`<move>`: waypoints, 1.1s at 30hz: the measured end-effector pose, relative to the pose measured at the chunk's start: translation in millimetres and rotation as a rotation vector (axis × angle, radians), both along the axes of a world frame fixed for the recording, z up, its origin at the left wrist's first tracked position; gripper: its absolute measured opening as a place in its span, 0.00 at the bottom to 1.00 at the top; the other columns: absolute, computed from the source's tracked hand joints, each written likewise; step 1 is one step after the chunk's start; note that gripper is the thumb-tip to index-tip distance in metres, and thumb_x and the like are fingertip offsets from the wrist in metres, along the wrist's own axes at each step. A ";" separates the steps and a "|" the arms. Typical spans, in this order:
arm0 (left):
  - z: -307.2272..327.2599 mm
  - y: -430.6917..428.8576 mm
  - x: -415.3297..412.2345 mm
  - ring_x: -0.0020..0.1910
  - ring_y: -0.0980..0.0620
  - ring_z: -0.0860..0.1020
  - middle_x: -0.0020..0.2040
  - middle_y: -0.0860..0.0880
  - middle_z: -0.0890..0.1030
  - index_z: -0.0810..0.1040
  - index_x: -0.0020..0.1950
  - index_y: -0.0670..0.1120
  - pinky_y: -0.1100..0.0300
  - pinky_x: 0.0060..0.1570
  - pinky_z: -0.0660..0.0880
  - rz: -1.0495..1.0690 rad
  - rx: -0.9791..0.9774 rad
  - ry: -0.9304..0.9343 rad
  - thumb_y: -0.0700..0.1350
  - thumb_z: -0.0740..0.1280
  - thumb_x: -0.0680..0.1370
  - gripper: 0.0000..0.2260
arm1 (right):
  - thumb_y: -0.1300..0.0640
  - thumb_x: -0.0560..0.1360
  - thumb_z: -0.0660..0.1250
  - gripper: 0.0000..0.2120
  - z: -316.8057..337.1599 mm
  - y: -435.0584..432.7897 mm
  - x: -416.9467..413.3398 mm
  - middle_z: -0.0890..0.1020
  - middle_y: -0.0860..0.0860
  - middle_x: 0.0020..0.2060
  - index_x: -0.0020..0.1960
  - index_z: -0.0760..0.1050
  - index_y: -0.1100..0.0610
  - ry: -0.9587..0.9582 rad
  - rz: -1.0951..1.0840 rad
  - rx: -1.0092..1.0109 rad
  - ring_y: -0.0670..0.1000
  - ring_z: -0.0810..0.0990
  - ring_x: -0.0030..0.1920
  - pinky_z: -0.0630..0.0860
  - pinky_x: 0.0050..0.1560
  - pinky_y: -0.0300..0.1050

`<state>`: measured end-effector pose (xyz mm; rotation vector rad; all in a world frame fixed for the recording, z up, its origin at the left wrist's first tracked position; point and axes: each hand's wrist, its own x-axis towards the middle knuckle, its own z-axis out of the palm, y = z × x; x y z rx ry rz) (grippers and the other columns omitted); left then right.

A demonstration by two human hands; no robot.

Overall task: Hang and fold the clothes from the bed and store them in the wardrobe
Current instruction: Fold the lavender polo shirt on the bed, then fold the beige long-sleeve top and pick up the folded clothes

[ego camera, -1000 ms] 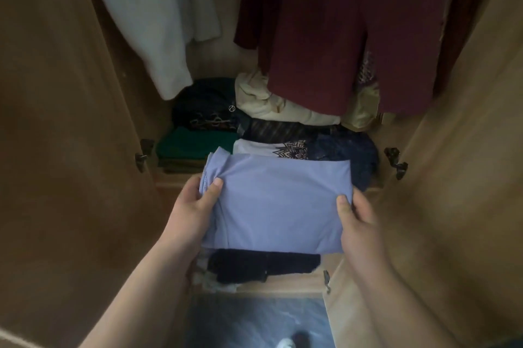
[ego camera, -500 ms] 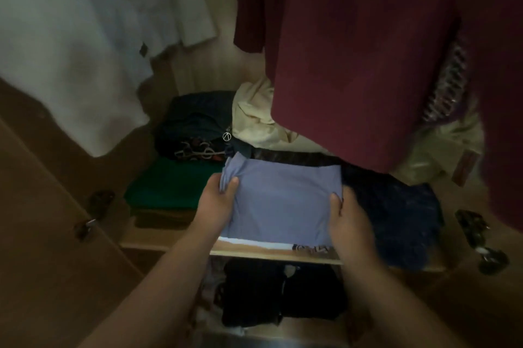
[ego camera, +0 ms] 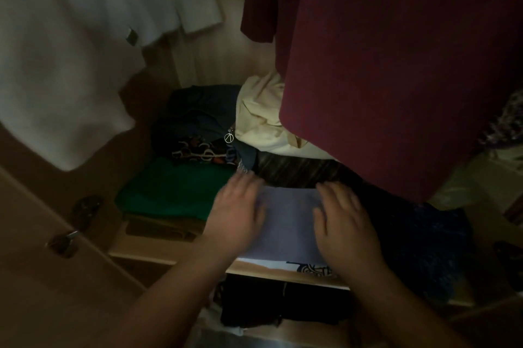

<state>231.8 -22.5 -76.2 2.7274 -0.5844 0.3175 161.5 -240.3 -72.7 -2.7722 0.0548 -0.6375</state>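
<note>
Though no txt legible — hands (ego camera: 237, 217) flat on lilac tee (ego camera: 288, 223).

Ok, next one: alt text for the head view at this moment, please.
Both hands, left and right, lie flat with straight fingers on a folded lavender-blue cloth garment set on a stack on a wooden wardrobe shelf. A folded green garment lies left of it; a hanging maroon garment and a hanging white garment fill the top.
</note>
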 end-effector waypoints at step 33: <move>27.3 33.4 -324.6 0.81 0.47 0.48 0.82 0.50 0.54 0.53 0.80 0.55 0.48 0.78 0.49 -0.558 0.105 0.196 0.62 0.51 0.82 0.28 | 0.47 0.77 0.58 0.24 25.8 93.4 -431.9 0.74 0.54 0.68 0.71 0.67 0.55 0.161 -0.630 0.067 0.56 0.67 0.70 0.68 0.68 0.52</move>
